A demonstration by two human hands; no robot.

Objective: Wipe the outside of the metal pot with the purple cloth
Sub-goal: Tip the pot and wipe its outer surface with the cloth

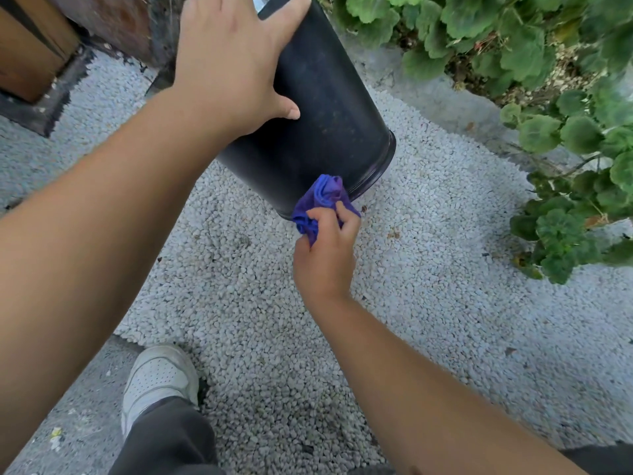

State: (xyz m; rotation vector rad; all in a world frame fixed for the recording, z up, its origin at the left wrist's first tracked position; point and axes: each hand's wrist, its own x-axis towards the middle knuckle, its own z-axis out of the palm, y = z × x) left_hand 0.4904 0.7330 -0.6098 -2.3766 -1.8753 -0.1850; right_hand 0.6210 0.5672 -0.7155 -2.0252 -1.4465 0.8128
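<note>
A dark metal pot (329, 108) leans tilted over white gravel, its base rim low toward me. My left hand (233, 60) lies spread flat on the pot's upper side wall, thumb hooked over the front, steadying it. My right hand (325, 252) grips a bunched purple cloth (322, 200) and presses it against the pot's bottom rim. The pot's top end runs out of the frame at the upper edge.
White gravel (428, 269) covers the ground. Green leafy plants (548, 63) crowd the upper right behind a concrete kerb. A brown wooden box (27, 46) stands at the upper left. My white shoe (157, 375) rests on concrete at the bottom left.
</note>
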